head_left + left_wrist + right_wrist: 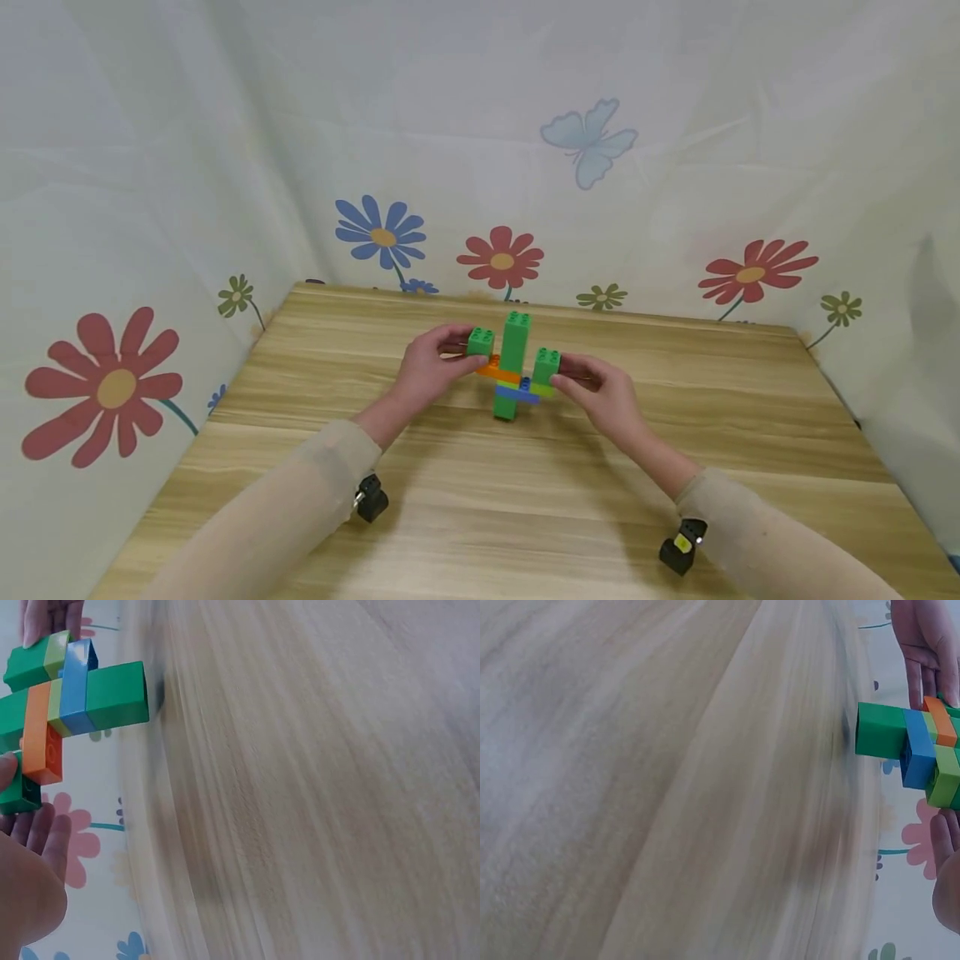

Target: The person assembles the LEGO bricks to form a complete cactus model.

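Observation:
A figure of toy building bricks stands upright between the two hands, close over the wooden tabletop. Its lowest part is a green brick (118,694), with a blue brick (918,750) across it and lime bricks (943,777) above. On the left an orange brick (42,735) juts out. A tall green column (515,342) rises in the middle. My left hand (429,368) pinches the left green brick (481,341) between thumb and fingers. My right hand (611,398) pinches the right green brick (547,366) the same way. Parts of both hands are cut off in the wrist views.
The wood-grain table (480,517) spreads under both forearms. Behind it and at the sides hangs a pale curtain (450,125) printed with flowers and a butterfly. Small black cameras (371,500) are strapped at the wrists, over beige sleeves (300,492).

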A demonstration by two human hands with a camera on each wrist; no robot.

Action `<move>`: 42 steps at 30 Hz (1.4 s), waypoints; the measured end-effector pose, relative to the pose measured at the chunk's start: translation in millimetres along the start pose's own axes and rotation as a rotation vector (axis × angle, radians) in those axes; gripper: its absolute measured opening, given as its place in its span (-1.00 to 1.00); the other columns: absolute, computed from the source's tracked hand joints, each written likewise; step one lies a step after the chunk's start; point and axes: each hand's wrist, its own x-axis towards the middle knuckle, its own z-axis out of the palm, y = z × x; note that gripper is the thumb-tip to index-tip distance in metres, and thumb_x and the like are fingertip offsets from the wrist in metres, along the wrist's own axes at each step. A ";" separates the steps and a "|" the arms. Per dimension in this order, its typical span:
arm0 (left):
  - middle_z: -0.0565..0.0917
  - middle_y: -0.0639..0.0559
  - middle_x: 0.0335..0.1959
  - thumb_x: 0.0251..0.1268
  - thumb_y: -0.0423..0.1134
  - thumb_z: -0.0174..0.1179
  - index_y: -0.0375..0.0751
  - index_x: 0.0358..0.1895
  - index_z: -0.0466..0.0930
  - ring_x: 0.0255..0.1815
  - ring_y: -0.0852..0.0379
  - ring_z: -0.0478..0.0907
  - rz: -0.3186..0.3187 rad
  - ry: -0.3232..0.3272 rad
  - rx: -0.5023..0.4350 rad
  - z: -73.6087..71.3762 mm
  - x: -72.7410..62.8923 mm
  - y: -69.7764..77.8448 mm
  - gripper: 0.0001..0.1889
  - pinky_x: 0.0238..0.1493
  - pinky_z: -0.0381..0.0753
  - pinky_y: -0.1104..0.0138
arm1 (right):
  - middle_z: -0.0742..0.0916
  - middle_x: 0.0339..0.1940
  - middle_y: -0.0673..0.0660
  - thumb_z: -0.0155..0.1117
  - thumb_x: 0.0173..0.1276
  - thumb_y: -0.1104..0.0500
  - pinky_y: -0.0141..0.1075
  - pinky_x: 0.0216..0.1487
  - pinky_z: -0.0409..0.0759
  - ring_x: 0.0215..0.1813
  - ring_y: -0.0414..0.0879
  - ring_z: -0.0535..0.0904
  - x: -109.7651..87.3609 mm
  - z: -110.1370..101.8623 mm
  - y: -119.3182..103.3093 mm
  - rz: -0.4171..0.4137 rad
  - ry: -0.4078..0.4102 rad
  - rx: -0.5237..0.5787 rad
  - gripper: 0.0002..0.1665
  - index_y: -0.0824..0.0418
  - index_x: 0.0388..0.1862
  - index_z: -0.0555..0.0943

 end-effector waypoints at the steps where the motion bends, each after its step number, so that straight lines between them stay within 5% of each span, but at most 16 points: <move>1: 0.75 -0.02 0.14 0.32 -0.21 0.54 -0.12 0.32 0.67 0.14 -0.04 0.70 -0.003 0.003 0.010 0.6 -0.1 0.9 -0.49 0.16 0.76 0.17 | 0.80 0.11 0.32 0.50 0.46 0.23 -0.41 0.07 0.73 0.06 -0.15 0.76 0.2 -1.1 -0.4 0.011 -0.002 0.000 -0.53 0.39 0.27 0.68; 8: 0.78 -0.01 0.12 0.27 -0.13 0.59 -0.13 0.31 0.69 0.08 -0.02 0.70 -0.093 0.027 0.026 5.9 0.6 9.8 -0.45 0.15 0.75 0.16 | 0.79 0.15 0.29 0.48 0.49 0.11 -0.42 0.11 0.71 0.05 -0.21 0.76 4.5 -9.4 0.6 0.108 -0.036 0.032 -0.46 0.36 0.33 0.66; 26: 0.79 -0.08 0.03 0.27 -0.01 0.57 -0.25 0.21 0.72 0.00 -0.01 0.72 -0.282 0.039 0.162 24.2 15.3 5.4 -0.46 0.07 0.75 0.19 | 0.78 0.16 0.35 0.36 0.60 0.07 -0.12 0.31 0.68 0.08 0.13 0.80 20.6 -22.0 14.8 0.274 -0.153 0.064 -0.39 0.49 0.39 0.55; 42: 0.77 -0.11 0.08 0.31 0.05 0.53 -0.29 0.19 0.74 0.04 -0.05 0.65 -0.337 -0.009 0.287 29.5 23.1 1.6 -0.45 0.15 0.71 0.13 | 0.82 0.06 0.34 0.32 0.62 0.13 -0.11 0.20 0.75 -0.03 0.07 0.84 33.2 -24.4 28.5 0.313 -0.200 0.053 -0.48 0.53 0.31 0.60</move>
